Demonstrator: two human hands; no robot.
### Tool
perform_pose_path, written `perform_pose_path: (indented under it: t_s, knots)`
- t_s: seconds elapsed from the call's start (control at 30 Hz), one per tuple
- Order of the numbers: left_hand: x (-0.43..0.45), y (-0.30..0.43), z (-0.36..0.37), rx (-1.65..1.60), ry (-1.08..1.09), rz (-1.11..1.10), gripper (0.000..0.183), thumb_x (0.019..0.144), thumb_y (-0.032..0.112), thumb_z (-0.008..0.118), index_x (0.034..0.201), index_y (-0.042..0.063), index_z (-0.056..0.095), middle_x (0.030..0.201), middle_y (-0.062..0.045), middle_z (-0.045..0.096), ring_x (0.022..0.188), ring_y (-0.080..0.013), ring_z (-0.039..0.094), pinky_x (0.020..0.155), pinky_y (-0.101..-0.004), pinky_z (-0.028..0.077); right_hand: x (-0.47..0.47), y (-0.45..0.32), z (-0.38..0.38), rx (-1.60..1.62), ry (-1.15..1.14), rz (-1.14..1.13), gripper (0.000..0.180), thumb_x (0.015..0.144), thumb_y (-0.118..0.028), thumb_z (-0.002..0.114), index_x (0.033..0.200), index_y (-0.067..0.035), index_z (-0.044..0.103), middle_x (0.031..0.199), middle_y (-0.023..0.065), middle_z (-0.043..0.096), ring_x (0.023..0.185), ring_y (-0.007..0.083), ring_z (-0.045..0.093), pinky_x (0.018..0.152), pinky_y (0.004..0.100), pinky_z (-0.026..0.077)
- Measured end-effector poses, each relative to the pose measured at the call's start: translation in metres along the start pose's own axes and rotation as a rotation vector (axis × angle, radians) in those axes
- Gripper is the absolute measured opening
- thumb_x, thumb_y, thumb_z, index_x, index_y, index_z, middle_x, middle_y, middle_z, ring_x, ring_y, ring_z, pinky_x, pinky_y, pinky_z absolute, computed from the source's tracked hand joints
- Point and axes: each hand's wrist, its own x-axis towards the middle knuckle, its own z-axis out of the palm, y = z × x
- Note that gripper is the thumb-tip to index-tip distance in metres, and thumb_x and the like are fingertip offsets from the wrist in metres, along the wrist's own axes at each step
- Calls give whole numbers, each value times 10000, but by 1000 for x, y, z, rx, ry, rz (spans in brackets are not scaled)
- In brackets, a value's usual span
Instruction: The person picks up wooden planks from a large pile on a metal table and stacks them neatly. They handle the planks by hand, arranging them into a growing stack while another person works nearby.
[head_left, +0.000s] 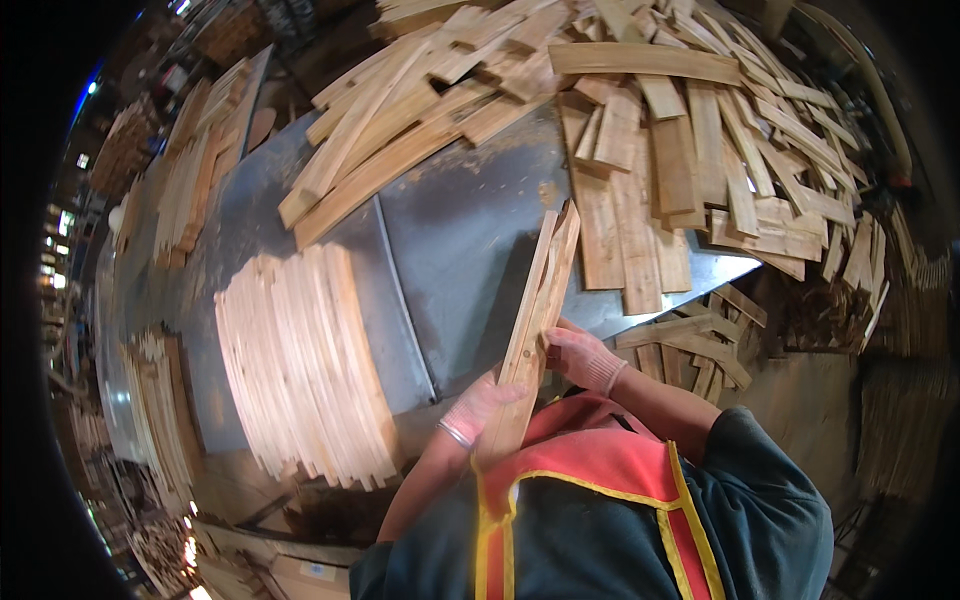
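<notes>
Both my hands wear pale knitted gloves and hold narrow wooden boards (530, 341) close to my apron. My left hand (480, 405) grips their near end, its thumb lying across the wood. Higher up, on the right side, my right hand (585, 358) is closed around the edge. The boards tilt away from me over the metal tabletop (465, 217); a split or rough hollow shows near their far end. Whether two or more boards are in my grip, I cannot tell. Left of my hands, a row of boards (307, 367) stands on edge, packed side by side.
Loose boards (622, 210) lie heaped at the far right, some over the table's edge. More long boards (390, 135) lie across the back. A thin metal strip (405, 300) crosses the tabletop. Offcuts (694, 341) are piled below the right edge; stacked boards (161, 405) stand far left.
</notes>
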Motion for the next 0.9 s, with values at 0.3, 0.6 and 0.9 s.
perform_pose_path:
  t_s: [0.3, 0.6, 0.9]
  knots:
    - [-114, 25, -74, 1805, 1108, 177, 701, 953, 301, 633, 1587, 90, 420, 1596, -184, 450, 1514, -365, 377, 1204, -501, 349, 93, 37, 44, 41, -136, -104, 516, 914, -299, 797, 1340, -85, 598, 1244, 69, 707, 1177, 258, 675, 1088, 430, 525]
    - [-121, 52, -90, 1855, 1310, -109, 813, 919, 398, 679, 1593, 79, 356, 1637, -120, 333, 1526, -351, 280, 1224, -528, 268, 130, -28, 107, 414, -654, 89, 596, 956, -317, 747, 1451, -127, 474, 864, 69, 630, 810, 208, 667, 662, 318, 549]
    - [-84, 14, 7, 125, 107, 168, 653, 969, 301, 769, 1489, 9, 502, 1362, -114, 632, 1265, -223, 601, 1107, -372, 472, 97, -38, 124, 408, -503, -123, 511, 1012, -309, 617, 1479, -132, 502, 945, 73, 642, 725, 165, 565, 670, 314, 507]
